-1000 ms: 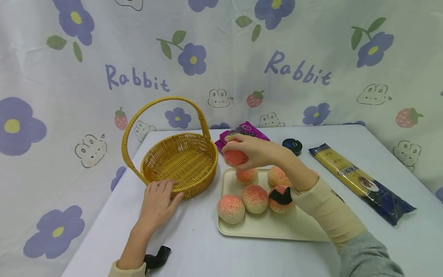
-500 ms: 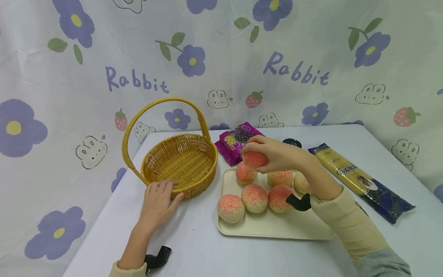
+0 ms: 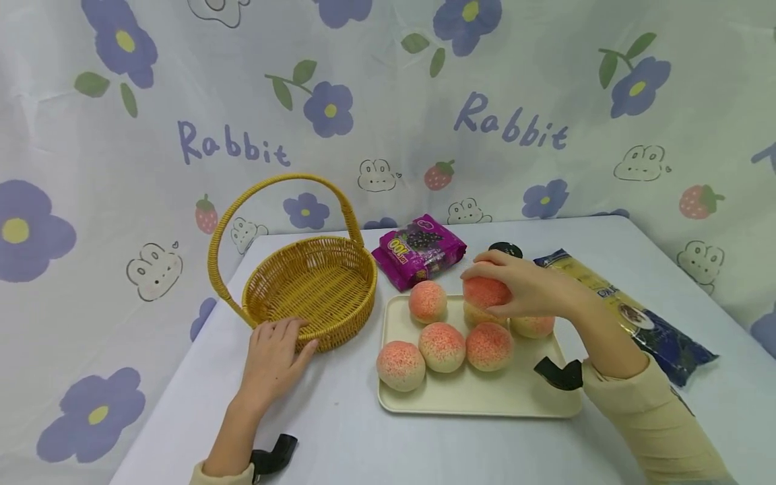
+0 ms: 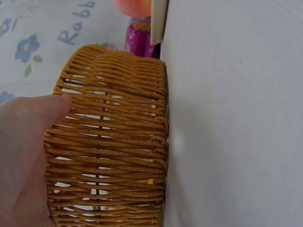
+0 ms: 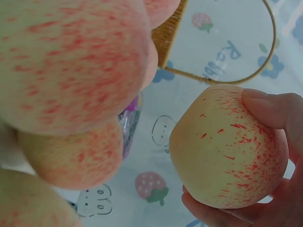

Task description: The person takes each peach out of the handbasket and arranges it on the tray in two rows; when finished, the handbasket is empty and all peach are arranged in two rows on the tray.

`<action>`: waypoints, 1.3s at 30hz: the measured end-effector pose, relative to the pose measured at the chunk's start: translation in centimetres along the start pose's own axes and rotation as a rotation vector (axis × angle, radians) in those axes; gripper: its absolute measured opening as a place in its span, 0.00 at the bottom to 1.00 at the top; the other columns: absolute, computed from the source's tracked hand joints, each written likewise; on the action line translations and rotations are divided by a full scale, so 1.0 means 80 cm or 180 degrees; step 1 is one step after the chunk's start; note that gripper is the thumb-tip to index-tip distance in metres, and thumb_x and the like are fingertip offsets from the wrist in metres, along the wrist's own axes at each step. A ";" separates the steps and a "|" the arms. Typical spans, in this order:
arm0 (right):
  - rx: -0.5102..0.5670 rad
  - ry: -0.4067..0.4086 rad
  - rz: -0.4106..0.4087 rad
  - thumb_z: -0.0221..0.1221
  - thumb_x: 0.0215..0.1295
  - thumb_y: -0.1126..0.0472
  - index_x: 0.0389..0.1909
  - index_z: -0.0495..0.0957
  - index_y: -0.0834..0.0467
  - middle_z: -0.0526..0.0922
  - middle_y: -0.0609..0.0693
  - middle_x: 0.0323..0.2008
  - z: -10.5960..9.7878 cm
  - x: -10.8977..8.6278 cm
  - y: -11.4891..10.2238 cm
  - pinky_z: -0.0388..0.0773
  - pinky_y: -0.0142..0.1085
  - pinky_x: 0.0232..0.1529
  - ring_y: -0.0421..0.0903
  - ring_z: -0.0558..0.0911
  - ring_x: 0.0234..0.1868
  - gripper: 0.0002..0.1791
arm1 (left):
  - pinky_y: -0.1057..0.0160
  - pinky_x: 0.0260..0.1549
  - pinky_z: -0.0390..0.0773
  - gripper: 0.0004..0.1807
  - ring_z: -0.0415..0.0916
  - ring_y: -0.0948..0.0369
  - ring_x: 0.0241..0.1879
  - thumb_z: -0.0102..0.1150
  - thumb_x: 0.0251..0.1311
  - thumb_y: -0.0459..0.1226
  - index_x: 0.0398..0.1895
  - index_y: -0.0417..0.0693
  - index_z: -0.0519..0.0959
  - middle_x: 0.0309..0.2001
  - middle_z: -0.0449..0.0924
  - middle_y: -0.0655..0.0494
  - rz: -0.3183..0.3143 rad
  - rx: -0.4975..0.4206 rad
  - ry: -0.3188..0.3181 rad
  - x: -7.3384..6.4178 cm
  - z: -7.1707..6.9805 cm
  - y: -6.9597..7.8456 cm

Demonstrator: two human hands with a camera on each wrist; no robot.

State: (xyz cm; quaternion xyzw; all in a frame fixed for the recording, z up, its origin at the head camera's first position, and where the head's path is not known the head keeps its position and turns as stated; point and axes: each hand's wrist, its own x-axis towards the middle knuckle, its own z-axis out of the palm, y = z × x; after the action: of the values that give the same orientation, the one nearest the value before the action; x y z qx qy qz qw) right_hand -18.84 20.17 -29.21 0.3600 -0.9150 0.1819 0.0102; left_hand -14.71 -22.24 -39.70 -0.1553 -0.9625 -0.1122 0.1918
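My left hand (image 3: 273, 360) holds the near rim of a yellow wicker basket (image 3: 348, 328) with a tall hoop handle. In the left wrist view, its thumb lies against the basket's woven outer wall (image 4: 109, 142). My right hand (image 3: 536, 286) grips a pink-and-cream peach (image 3: 485, 291) between thumb and fingers, above the back of a cream tray (image 3: 479, 401). Seen from the right wrist, the held peach (image 5: 227, 146) hangs apart from the other peaches. Several peaches, among them a front-left one (image 3: 401, 366), sit on the tray; one behind the held peach is partly covered.
Behind the tray lies a purple snack packet (image 3: 418, 249) with grapes printed on it. A round black tin (image 3: 506, 249) stands at the back, partly hidden by my right hand. To the right is a long yellow-and-blue packet (image 3: 636, 313). A patterned cloth (image 3: 376, 87) hangs behind the table.
My right hand has carried the peach rightward, from beside the basket and purple packet to over the tray's back middle. My left hand has stayed on the basket rim.
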 end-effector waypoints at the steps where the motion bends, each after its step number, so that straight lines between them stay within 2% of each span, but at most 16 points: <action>1: 0.0006 -0.0013 0.0072 0.68 0.47 0.58 0.53 0.73 0.45 0.67 0.52 0.56 0.001 -0.005 0.001 0.75 0.46 0.44 0.52 0.73 0.49 0.29 | 0.46 0.54 0.54 0.23 0.63 0.46 0.51 0.51 0.62 0.49 0.50 0.41 0.72 0.49 0.73 0.45 -0.0001 -0.0004 0.0002 0.000 0.000 0.000; 6: -0.0039 -0.0052 0.0425 0.68 0.48 0.55 0.53 0.72 0.42 0.66 0.52 0.58 0.005 -0.029 0.006 0.74 0.51 0.45 0.54 0.72 0.51 0.28 | 0.46 0.54 0.54 0.22 0.63 0.46 0.50 0.53 0.61 0.48 0.50 0.41 0.73 0.48 0.73 0.45 -0.0003 -0.0029 0.0041 -0.001 0.001 0.001; 10: -0.0058 -0.0043 0.0353 0.67 0.49 0.56 0.54 0.73 0.44 0.67 0.53 0.57 0.009 -0.044 0.011 0.73 0.52 0.47 0.55 0.72 0.52 0.28 | 0.45 0.54 0.53 0.22 0.63 0.46 0.51 0.52 0.61 0.49 0.50 0.40 0.72 0.48 0.73 0.45 -0.0008 -0.0040 0.0029 0.000 0.001 0.001; 14: -0.0061 -0.0090 0.0292 0.67 0.50 0.55 0.54 0.73 0.47 0.68 0.51 0.54 0.013 -0.056 0.017 0.74 0.48 0.46 0.52 0.73 0.50 0.28 | 0.45 0.54 0.53 0.23 0.63 0.46 0.51 0.51 0.62 0.49 0.49 0.41 0.72 0.49 0.73 0.45 0.0019 -0.0057 0.0043 0.001 0.003 0.001; 25: 0.0135 -0.0394 0.0609 0.68 0.47 0.58 0.56 0.71 0.49 0.67 0.49 0.49 0.026 -0.081 0.015 0.76 0.41 0.40 0.44 0.73 0.41 0.31 | 0.45 0.53 0.54 0.23 0.64 0.45 0.49 0.52 0.61 0.49 0.49 0.41 0.73 0.48 0.73 0.45 0.0053 -0.0052 0.0129 -0.003 0.006 -0.002; 31: 0.0172 -0.0573 0.0614 0.68 0.47 0.58 0.57 0.70 0.48 0.64 0.49 0.47 0.035 -0.092 0.015 0.75 0.41 0.39 0.44 0.73 0.39 0.32 | 0.45 0.54 0.54 0.23 0.64 0.45 0.50 0.53 0.60 0.49 0.49 0.40 0.73 0.49 0.73 0.44 0.0015 -0.0040 0.0113 -0.007 0.007 -0.002; 39: 0.0357 -0.0735 0.0879 0.68 0.45 0.56 0.59 0.68 0.46 0.65 0.51 0.47 0.044 -0.098 0.019 0.74 0.42 0.39 0.44 0.72 0.39 0.35 | 0.45 0.53 0.54 0.23 0.64 0.46 0.49 0.52 0.61 0.49 0.49 0.40 0.73 0.48 0.73 0.44 0.0083 -0.0056 0.0165 -0.003 0.005 -0.002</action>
State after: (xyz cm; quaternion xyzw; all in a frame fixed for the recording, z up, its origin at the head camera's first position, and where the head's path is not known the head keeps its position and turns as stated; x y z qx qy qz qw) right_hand -13.61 25.15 -34.20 0.2494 -0.9392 0.1899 -0.1401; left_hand -14.67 -22.35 -40.20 -0.1665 -0.9541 -0.1221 0.2167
